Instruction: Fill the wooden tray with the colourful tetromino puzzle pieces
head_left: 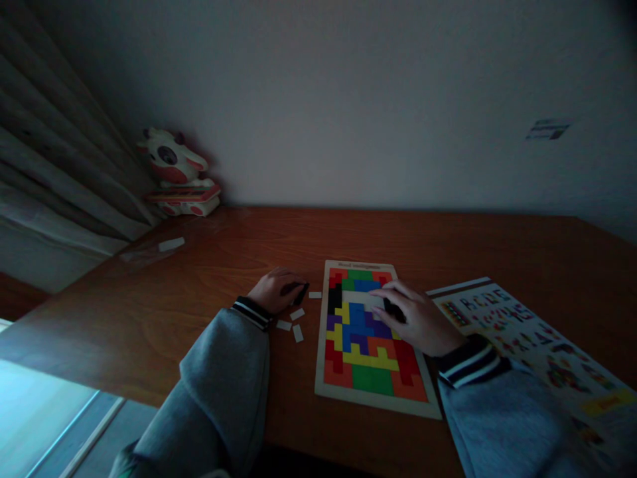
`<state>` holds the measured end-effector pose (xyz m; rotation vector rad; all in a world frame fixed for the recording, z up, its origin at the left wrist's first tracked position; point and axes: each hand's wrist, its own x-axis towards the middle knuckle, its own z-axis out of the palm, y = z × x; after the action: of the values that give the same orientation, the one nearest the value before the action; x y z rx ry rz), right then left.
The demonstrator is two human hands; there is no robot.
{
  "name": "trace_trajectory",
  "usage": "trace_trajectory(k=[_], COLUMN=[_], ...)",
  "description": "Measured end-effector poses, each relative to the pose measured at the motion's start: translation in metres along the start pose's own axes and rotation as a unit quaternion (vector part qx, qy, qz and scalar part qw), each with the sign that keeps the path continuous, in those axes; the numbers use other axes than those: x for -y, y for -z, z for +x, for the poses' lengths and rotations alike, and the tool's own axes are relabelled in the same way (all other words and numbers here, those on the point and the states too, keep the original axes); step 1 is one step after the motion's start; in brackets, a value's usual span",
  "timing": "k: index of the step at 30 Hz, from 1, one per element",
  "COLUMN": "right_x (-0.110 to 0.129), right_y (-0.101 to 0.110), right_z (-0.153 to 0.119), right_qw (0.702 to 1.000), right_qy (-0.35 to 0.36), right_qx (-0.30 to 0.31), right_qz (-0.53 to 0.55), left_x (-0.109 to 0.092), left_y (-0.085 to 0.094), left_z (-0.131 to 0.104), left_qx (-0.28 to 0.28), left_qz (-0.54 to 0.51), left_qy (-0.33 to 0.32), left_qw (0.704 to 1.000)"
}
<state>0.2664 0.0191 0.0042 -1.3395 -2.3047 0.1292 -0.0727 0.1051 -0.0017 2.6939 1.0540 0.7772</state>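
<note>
One pale-framed puzzle board (378, 400), filled with colourful blocks (372, 380) around a pale gap (354, 297), lies on the wooden bench (398, 232), partly beneath the right hand (415, 318). The left hand (273, 291) rests near four small white pieces (297, 313); I can't tell whether either grip pinches anything. Farther out: one printed sheet (547, 358), one cow figure (174, 174), a plain wall (373, 119).

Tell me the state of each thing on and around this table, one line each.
Puzzle board: lying flat, mostly covered
Coloured pieces: laid in the board
Pale strip: showing in the board's upper part
White pieces: four, loose, left of the board
Left hand: fingers bent, grip unclear
Right hand: over the board, grip unclear
Printed sheet: flat, printed side up
Cow toy: upright
Curtain: hanging in folds
</note>
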Motion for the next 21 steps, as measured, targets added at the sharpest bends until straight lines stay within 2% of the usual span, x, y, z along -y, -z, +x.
trace_trajectory(k=[7, 15, 21], right_x=[0.003, -0.005, -0.009], right_y=[-0.002, -0.006, -0.006], right_z=[0.002, 0.0, -0.002], right_qw=[1.0, 1.0, 1.0], right_qy=[0.001, -0.01, 0.0], right_qx=[0.003, -0.017, -0.008], right_qz=[0.004, -0.016, -0.004], left_x=[0.0, -0.002, -0.009], left_y=[0.001, 0.003, 0.006], left_z=[0.0, 0.0, -0.002], left_qx=[0.007, 0.016, 0.023], left_qz=[0.0, -0.008, -0.024], left_qy=[0.002, 0.009, -0.017], left_qw=[1.0, 1.0, 0.999])
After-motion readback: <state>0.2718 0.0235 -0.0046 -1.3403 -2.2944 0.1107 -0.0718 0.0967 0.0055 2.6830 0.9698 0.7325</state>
